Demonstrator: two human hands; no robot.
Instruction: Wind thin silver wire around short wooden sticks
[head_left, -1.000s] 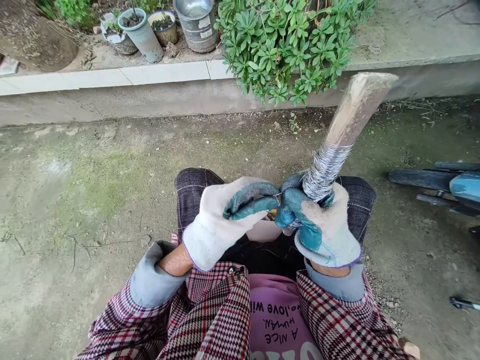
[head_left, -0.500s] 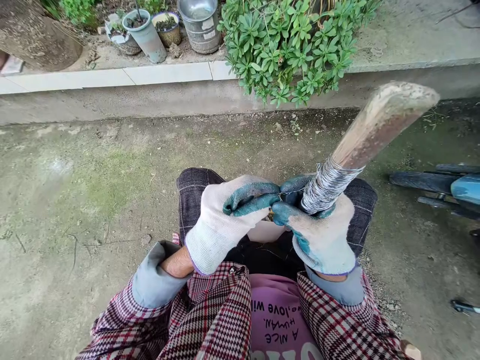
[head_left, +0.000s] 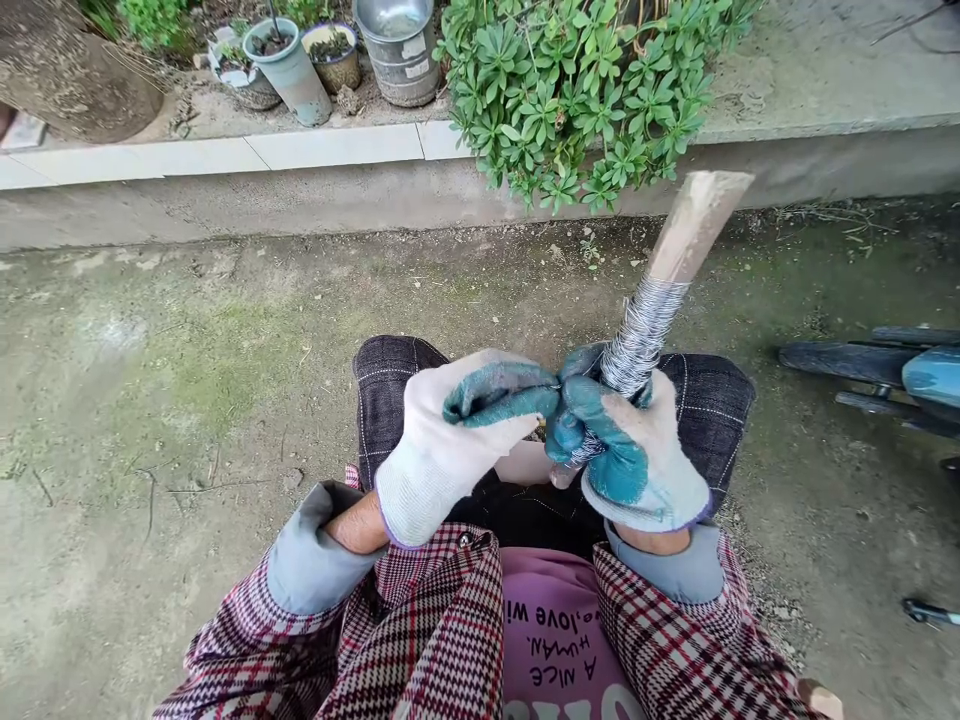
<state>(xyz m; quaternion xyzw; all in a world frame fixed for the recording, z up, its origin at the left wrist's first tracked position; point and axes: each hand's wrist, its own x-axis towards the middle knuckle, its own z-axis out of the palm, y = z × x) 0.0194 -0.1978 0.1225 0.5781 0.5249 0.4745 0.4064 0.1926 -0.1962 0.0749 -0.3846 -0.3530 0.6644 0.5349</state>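
A wooden stick (head_left: 696, 228) slants up and away from me, with thin silvery wire (head_left: 643, 332) wound thickly round its middle. My right hand (head_left: 637, 440), in a white glove with a teal coated palm, is wrapped round the wound part; the stick's lower end pokes out beneath the fingers. Close against it on the left, my left hand (head_left: 480, 420), gloved the same way, is closed in a pinch with thumb and forefinger pressed together. Their tips meet the right hand's fingers. Whatever sits in that pinch is hidden at this moment.
Beyond my knees runs a low concrete ledge (head_left: 247, 205) edged with pale tiles. On it stand plant pots (head_left: 296, 80), a metal bucket (head_left: 405, 60) and a leafy green bush (head_left: 577, 100). A dark wheel with a blue part (head_left: 930, 378) is on the ground at right.
The stick has swung more upright and its top has moved left and away. My right hand's fingers have closed round the winding. The wire strand between the hands no longer shows. My left hand barely moved.
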